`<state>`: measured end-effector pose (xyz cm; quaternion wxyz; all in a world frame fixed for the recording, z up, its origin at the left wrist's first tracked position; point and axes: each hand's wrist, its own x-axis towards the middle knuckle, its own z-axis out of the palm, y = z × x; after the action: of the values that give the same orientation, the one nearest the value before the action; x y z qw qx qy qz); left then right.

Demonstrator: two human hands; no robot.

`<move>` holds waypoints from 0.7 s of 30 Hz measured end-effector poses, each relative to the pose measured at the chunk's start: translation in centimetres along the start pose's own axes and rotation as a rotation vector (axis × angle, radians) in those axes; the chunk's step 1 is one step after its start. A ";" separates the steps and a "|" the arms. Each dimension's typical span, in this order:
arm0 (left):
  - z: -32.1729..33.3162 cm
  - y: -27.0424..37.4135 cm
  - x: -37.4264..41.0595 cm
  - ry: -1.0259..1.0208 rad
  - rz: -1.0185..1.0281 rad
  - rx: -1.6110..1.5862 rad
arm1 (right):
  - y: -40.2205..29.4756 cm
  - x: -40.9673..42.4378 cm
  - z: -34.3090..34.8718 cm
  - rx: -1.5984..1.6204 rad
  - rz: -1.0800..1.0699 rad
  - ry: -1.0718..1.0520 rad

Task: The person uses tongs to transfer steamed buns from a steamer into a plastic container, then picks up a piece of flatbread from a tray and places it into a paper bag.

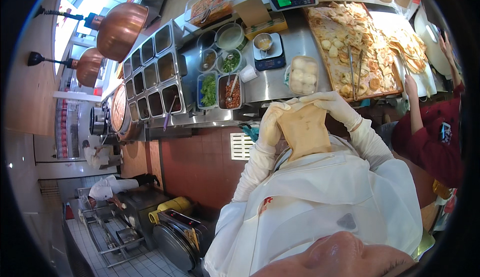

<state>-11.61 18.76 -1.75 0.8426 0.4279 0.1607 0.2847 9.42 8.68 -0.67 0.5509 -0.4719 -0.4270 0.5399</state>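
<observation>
A brown paper bag (305, 132) is held up in front of my chest, its top edge folded or pinched between my fingers. My left hand (273, 121), in a pale glove, grips one upper corner. At the opposite upper corner, my right hand (335, 106), gloved too, closes its fingers on the paper. Whether anything is inside the bag cannot be seen. Just beyond my hands, on the steel counter (268, 87), stands a plastic tub of pale round dough pieces (303, 75). A digital kitchen scale (269, 61) carries a small metal bowl (263, 42).
Tubs of beans (233, 96), lettuce (208, 89) and chopped greens (230, 62) stand left of the scale. Beyond them is a rack of steel containers (155, 72) under copper heat lamps (122, 31). Tongs (351, 72) lie on a flatbread tray (378, 67); a co-worker's hand (410, 84) is close by.
</observation>
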 end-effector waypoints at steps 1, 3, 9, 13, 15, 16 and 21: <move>0.3 0.2 -0.1 0.001 0.035 -0.021 | 0.2 0.1 -0.1 -0.010 0.006 0.000; -0.4 -0.3 -0.6 0.016 0.036 -0.040 | 0.2 0.2 0.0 -0.042 0.017 0.005; -2.3 -1.5 -1.7 0.110 0.016 -0.094 | 0.9 0.4 0.6 0.136 0.068 -0.018; 0.1 1.0 -2.2 0.130 -0.062 -0.136 | 0.3 0.5 1.0 0.304 0.066 -0.052; 0.7 2.1 -2.7 0.152 -0.097 -0.167 | -0.6 0.4 1.4 0.314 0.065 -0.063; 0.6 2.1 -2.8 0.157 -0.095 -0.184 | -0.8 0.3 1.6 0.320 0.070 -0.073; -0.9 1.8 -3.5 0.181 -0.074 0.466 | -0.8 0.0 2.6 -0.177 0.086 0.052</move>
<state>-15.49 18.01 -0.71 0.7133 0.5772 0.3124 0.2458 7.01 8.89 0.61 0.4944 -0.5504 -0.4379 0.5107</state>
